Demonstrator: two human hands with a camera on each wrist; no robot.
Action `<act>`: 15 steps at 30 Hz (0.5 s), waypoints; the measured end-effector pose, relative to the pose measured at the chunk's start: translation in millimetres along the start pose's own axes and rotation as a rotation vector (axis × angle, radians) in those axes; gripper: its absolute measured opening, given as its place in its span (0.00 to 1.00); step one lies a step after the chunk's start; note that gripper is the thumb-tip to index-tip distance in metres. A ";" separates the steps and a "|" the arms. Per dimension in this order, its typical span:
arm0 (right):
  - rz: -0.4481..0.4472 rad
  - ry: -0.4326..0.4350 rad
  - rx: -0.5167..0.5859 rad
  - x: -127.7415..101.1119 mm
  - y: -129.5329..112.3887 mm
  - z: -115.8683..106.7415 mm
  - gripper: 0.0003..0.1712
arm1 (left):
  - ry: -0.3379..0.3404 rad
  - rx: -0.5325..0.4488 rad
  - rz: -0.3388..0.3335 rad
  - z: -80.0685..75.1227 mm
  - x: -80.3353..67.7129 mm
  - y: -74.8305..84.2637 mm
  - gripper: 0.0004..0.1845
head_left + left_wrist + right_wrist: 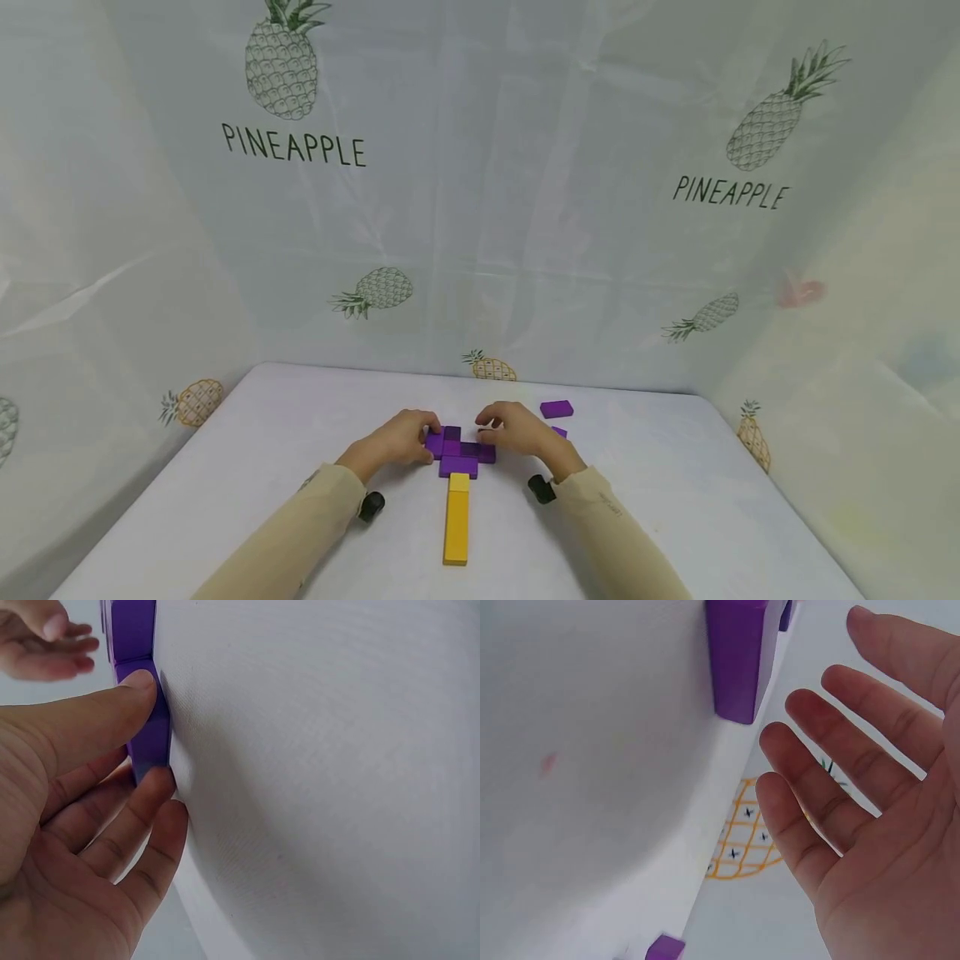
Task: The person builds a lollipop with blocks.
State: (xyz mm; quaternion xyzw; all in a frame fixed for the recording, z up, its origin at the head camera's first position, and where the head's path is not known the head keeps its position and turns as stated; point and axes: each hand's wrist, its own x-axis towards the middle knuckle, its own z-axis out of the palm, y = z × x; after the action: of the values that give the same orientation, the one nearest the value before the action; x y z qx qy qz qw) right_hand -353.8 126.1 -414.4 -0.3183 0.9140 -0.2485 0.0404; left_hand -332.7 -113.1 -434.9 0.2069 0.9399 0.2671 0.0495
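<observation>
Several flat purple blocks (459, 467) lie joined edge to edge in a V-like group on the white table. At the group's left end, my left hand (399, 437) pinches a purple block (150, 739) between thumb and fingers. My right hand (517, 427) hovers by the right end, its fingers loosely bent and apart. In the right wrist view those fingers (847, 765) hold nothing, and a purple block (739, 667) stands beyond them. Below the group, a long yellow block (457, 529) runs toward me, with a short yellow piece (459, 482) at its top.
A loose purple block (557, 409) lies at the back right of the table (315, 400). Another purple block (559, 432) is partly hidden behind the right wrist. A pineapple-print sheet (525, 208) hangs behind the table and along its sides.
</observation>
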 end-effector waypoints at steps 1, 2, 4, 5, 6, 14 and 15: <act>-0.010 0.005 -0.002 -3.0 1.3 -0.5 0.18 | 0.000 -0.001 -0.007 0.0 -0.1 -0.4 0.23; -0.019 0.013 -0.009 -5.9 2.3 -1.2 0.18 | 0.002 0.000 -0.006 0.3 0.0 -0.9 0.23; -0.034 0.024 -0.003 -12.1 3.7 -3.1 0.18 | 0.005 0.003 -0.003 0.6 -0.3 -1.5 0.23; -0.035 0.029 -0.005 -15.4 4.6 -4.1 0.18 | 0.005 0.002 -0.003 0.9 -0.1 -1.8 0.23; -0.029 0.035 -0.008 -18.4 5.2 -5.5 0.18 | 0.006 -0.004 -0.004 1.0 -0.1 -1.9 0.23; 0.032 0.080 -0.047 -38.1 15.6 -15.8 0.19 | 0.005 -0.007 -0.016 1.9 0.9 -1.7 0.23; 0.030 0.091 -0.060 -40.0 18.2 -16.7 0.18 | 0.005 -0.007 -0.014 1.8 0.8 -1.7 0.23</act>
State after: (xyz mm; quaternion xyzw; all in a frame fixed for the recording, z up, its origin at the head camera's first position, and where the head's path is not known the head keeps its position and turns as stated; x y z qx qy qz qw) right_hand -336.1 169.5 -411.9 -0.2939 0.9266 -0.2346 -0.0070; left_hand -333.7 -113.1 -437.4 0.1994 0.9405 0.2704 0.0499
